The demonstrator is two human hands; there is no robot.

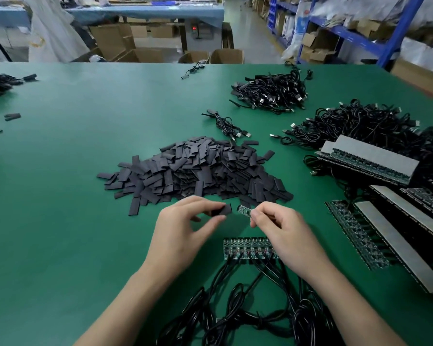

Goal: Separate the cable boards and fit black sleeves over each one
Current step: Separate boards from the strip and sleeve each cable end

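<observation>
Just below the frame's centre, the left hand (185, 221) pinches a black sleeve (223, 210) while the right hand (275, 221) pinches a small board (244, 210), their ends just apart. If the flattened sleeve mouth stays closed, the board's corner could catch and crumple it.

The table top (73, 183) was green; the heaped sleeves (198, 168) matte black; the board strip (248, 248) dark green; its cables (235, 308) glossy black.

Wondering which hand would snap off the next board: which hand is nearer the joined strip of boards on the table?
Right. The right hand, pinching a single board, covers the right end of the strip in this view; the left hand, pinching a black sleeve, sits off to its left.
</observation>
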